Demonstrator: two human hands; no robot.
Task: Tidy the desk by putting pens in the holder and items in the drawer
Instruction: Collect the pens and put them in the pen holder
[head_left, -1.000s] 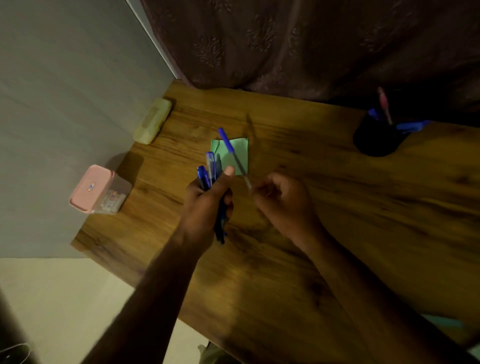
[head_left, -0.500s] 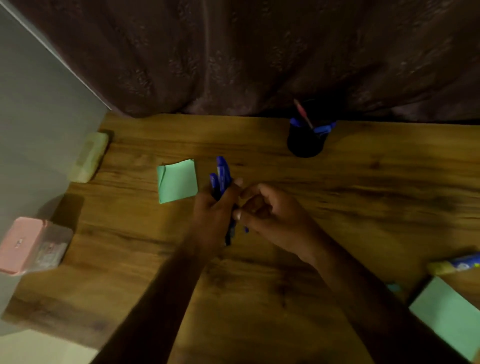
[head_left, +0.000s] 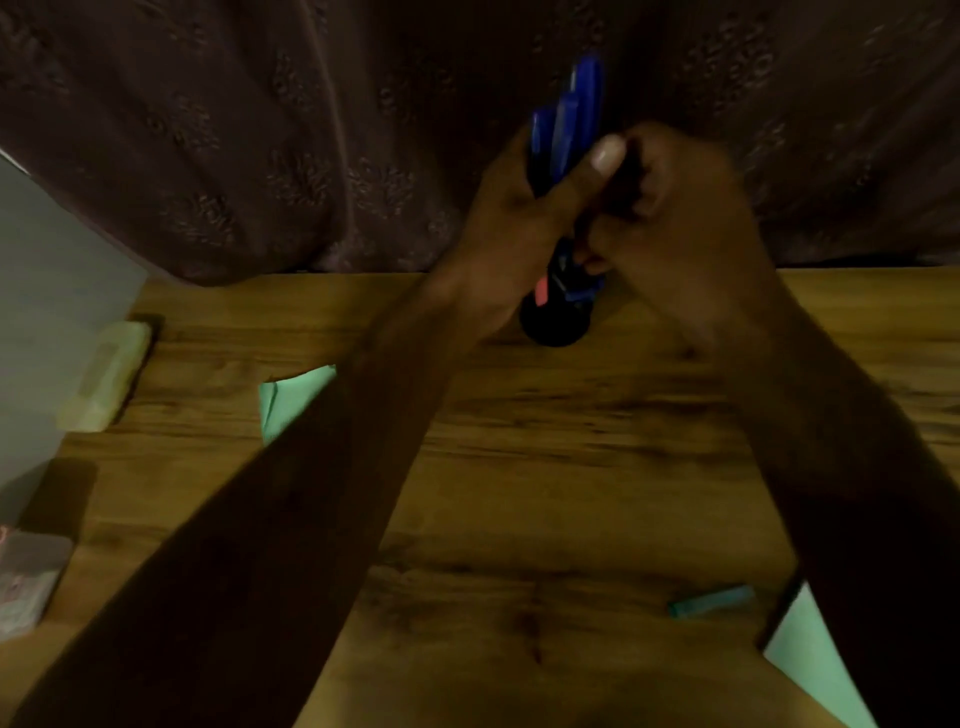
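Wood-grain surface (head_left: 519, 493), embossed brown curtain (head_left: 234, 156) behind, grey wall (head_left: 52, 312) left, left hand (head_left: 524, 208) fingers grasping glossy blue pens (head_left: 566, 119) upright above round black pen holder (head_left: 556, 325), right hand (head_left: 675, 218) fingers curled alongside, hold cannot be told

A wooden desk (head_left: 545, 467) runs back to a dark curtain. At 12 o'clock, near the back edge, stands a dark holder (head_left: 556, 325). A green note (head_left: 291, 402) lies at 10, partly hidden by a forearm. A pale block (head_left: 104, 384) sits at 9 on the left edge, and a box (head_left: 26, 582) at 8. A small teal piece (head_left: 711, 603) lies at 4, with a green sheet (head_left: 802, 657) just beside it at 5.
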